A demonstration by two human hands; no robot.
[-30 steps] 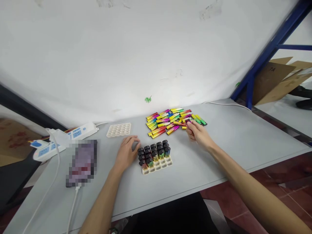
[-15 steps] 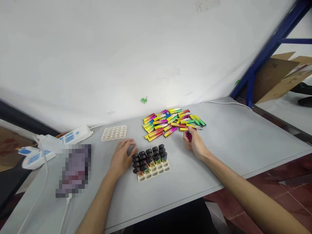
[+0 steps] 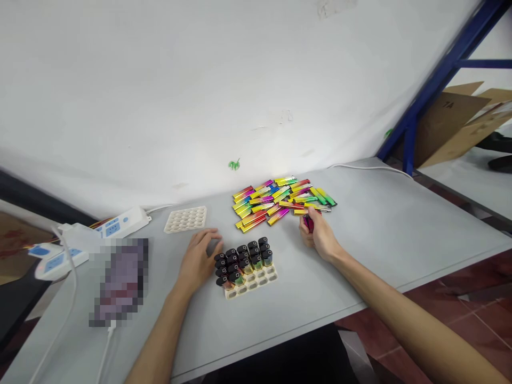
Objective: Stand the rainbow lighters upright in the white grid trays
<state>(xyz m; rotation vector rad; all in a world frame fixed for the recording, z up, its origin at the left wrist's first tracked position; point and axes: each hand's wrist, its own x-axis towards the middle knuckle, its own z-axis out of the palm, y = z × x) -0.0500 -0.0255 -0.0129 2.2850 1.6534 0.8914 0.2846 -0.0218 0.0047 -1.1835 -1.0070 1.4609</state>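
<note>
My right hand [image 3: 318, 234] is closed around a dark pink metallic tube [image 3: 308, 222], in front of a pile of shiny multicoloured tubes [image 3: 262, 200]. My left hand [image 3: 200, 256] rests on the grey table, fingers apart and holding nothing, beside a cream tray [image 3: 253, 287]. Several black-topped metallic tubes [image 3: 245, 265] stand upright in the tray's rear and left slots; the slots at its front right show as bare ovals. Behind my left hand lies a second cream tray [image 3: 186, 219] with its slots unfilled.
Power strips [image 3: 120, 225] with white cables sit at the left of the table [image 3: 380, 229]. Nearer is a pixelated dark object [image 3: 122, 282] with a cable [image 3: 108, 341]. A white wall rises behind; a blue frame [image 3: 432, 85] and cardboard boxes [image 3: 452, 122] are at the right.
The whole view has shifted very slightly. Both hands keep their places, and my right hand still grips the pink tube.
</note>
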